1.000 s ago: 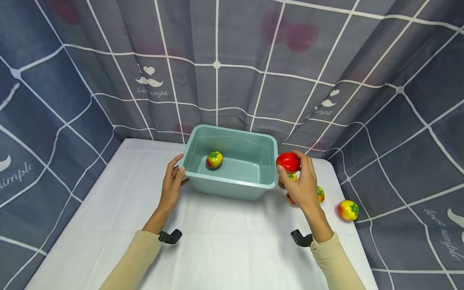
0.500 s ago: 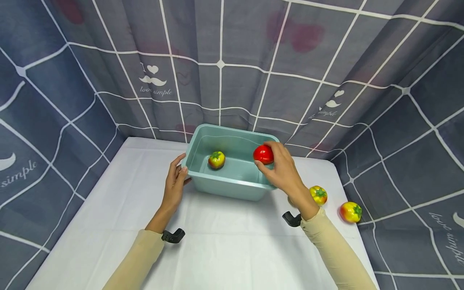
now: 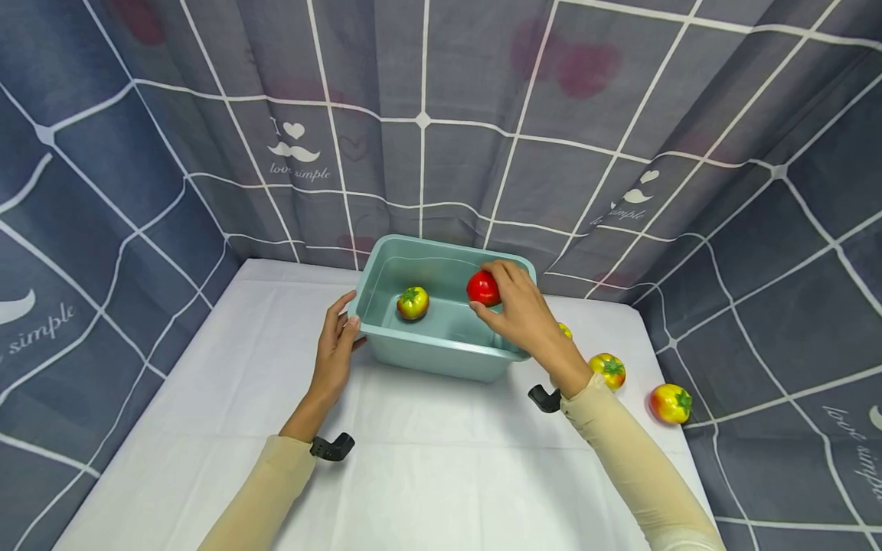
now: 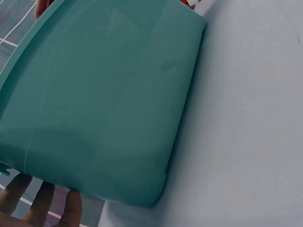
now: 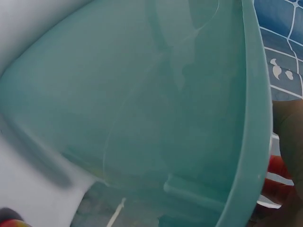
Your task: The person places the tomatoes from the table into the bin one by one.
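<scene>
A pale teal plastic tub (image 3: 434, 356) stands on the white cloth. My left hand (image 3: 331, 360) grips its left end, thumb by the near corner and fingers against the outer wall. In the left wrist view, fingertips (image 4: 41, 201) show beside the tub. My right hand (image 3: 524, 314) reaches over the tub's right end. Between its thumb and fingers it holds a glossy red round fruit (image 3: 482, 289), tomato- or persimmon-like, above the tub's floor. A yellow-red fruit (image 3: 413, 303) with a green leafy top lies inside, towards the left. The tub's wall (image 5: 165, 104) fills most of the right wrist view.
Right of the tub lie more yellow-red fruits: one (image 3: 608, 371) near the right forearm, another (image 3: 671, 404) at the cloth's right edge, and one (image 3: 566, 330) mostly hidden behind the right wrist. A grey checked curtain (image 3: 455, 176) encloses the table at the back and sides.
My right hand has carried the red fruit leftward from outside the tub, past its right rim, to over the inside. The left hand keeps its place on the tub.
</scene>
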The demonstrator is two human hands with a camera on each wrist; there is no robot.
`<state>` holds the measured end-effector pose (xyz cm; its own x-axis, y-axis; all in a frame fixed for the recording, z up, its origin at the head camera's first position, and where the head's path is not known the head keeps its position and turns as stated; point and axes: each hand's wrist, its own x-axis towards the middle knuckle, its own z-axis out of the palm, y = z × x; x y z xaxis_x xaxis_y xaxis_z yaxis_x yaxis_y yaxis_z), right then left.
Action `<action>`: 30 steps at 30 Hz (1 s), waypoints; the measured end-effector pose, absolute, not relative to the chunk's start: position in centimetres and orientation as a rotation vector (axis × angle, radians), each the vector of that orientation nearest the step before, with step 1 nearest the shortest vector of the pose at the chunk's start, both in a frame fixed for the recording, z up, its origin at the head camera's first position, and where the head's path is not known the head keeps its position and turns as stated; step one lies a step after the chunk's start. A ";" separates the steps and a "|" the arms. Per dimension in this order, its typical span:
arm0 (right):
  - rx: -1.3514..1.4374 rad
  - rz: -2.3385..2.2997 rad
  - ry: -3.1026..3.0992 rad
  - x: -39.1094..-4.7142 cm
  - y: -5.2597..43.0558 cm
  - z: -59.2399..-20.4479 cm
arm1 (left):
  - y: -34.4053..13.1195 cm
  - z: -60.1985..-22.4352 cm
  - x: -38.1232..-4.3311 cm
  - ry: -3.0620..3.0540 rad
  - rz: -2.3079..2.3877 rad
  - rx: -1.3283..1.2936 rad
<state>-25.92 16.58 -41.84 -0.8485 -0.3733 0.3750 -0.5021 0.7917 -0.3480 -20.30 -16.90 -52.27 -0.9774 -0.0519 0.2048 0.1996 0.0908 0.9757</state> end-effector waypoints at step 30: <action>0.484 0.835 -2.632 -24.6 20.0 -42.6 | -16.7 -52.1 -20.3 -2.178 -1.987 -0.136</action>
<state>-24.63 19.97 -42.64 -0.8854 -0.2164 0.4114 -0.4139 0.7696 -0.4861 -20.25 -16.66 -52.07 -0.9777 -0.0599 0.2011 0.1948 0.0971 0.9760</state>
